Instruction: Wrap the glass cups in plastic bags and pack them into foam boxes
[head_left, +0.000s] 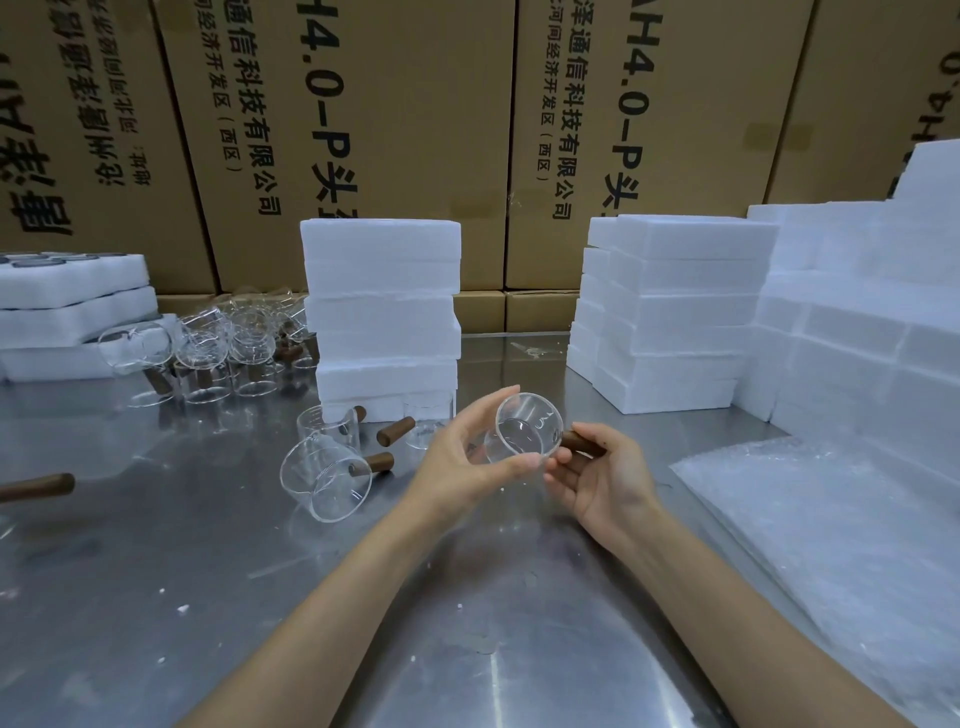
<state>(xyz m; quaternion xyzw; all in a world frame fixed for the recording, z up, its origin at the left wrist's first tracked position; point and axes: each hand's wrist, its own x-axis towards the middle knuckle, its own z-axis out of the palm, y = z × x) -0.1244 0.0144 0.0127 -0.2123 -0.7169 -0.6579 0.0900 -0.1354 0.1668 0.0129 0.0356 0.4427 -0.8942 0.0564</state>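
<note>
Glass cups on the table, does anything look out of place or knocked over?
Yes. One glass cup lies tipped on its side left of the hands, while the cups farther back stand upright. White crumbs speckle the metal table.

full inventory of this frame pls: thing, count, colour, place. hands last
held glass cup: 1, clear with brown wooden handle, above table centre, between both hands
loose glass cups: several near centre-left, clear with brown handles, some on their sides; count unclear
glass cup cluster: many, clear, back left; too crowded to count
foam box stacks: white, one at centre, more at right; flatter foam trays back left
plastic bags: pile, translucent white, table right; count unclear
cardboard cartons: several, brown with black print, behind table
table: 1, shiny metal
left hand: fingers round cup body
right hand: grips the handle
</note>
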